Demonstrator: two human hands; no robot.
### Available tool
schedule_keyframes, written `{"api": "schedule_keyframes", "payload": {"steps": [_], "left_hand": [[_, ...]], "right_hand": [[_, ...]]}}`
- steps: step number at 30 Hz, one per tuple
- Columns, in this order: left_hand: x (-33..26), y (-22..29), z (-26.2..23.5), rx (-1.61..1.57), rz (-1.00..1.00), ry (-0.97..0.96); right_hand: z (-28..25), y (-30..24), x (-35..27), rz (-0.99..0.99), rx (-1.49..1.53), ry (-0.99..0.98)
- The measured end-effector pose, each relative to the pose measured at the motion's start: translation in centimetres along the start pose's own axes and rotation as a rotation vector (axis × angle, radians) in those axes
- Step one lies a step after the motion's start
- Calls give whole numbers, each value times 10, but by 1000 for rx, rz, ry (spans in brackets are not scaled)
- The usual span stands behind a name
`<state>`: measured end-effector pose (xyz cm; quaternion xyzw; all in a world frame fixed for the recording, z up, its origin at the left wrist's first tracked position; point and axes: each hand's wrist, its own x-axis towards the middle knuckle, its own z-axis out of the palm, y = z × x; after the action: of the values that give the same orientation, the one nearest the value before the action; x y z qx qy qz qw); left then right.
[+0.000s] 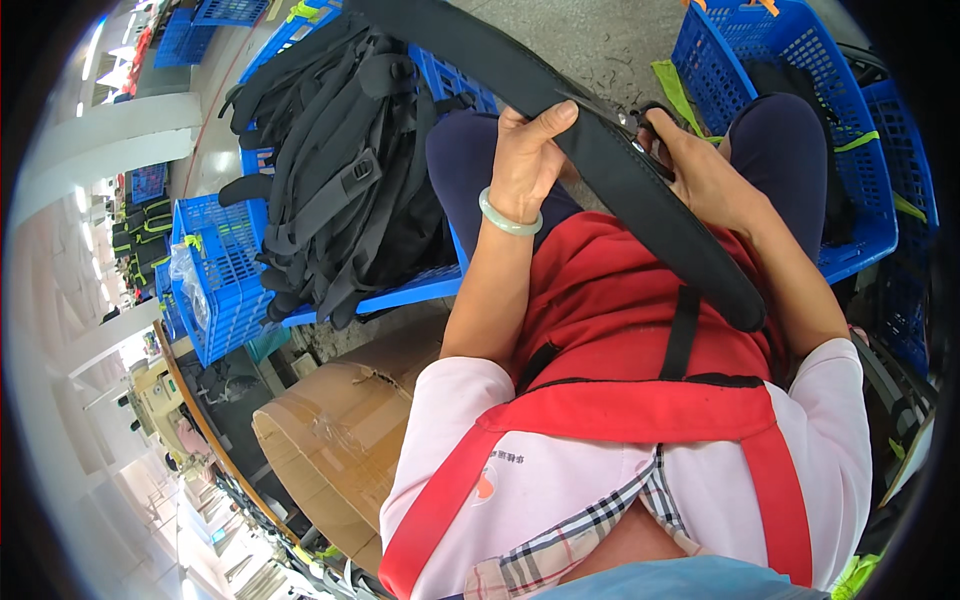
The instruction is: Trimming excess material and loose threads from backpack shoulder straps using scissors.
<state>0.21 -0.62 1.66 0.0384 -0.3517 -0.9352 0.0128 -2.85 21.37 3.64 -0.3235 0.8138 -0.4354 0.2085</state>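
A long black padded strap (640, 190) runs slantwise over my lap, from the upper left down to a rounded end above the red apron (600, 290). My left hand (528, 165) grips it near its middle, thumb on top, with a pale green bangle at the wrist. Beyond the strap's right edge, my right hand (705, 180) is closed around the dark handles of a pair of scissors (612, 114). Their metal blades point up and left, close against the strap's edge. Part of the blades and the fingers of my right hand are hidden.
At the left, a blue crate (375, 300) is heaped with black padded straps (325, 180); a smaller blue crate (215, 285) adjoins it. A cardboard box (340, 430) stands nearer. More blue crates (865, 190) at the right hold dark pieces. Dark scraps lie on the floor (600, 45).
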Motion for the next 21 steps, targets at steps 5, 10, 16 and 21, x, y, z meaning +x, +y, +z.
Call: {"api": "schedule_keyframes", "payload": {"steps": [5,10,16,21], "left_hand": [[1,2,-1,30,7,-16],[0,-2,1,41,9,-5],[0,-2,-2,-14,-1,4],[2,-1,-5,6,1,-21]], "right_hand": [[-9,0,-6,-5,-41,-32],[3,6,0,20,-44,-28],[12,6,2,8,69,76],[15,14,0,6,102,79]]}}
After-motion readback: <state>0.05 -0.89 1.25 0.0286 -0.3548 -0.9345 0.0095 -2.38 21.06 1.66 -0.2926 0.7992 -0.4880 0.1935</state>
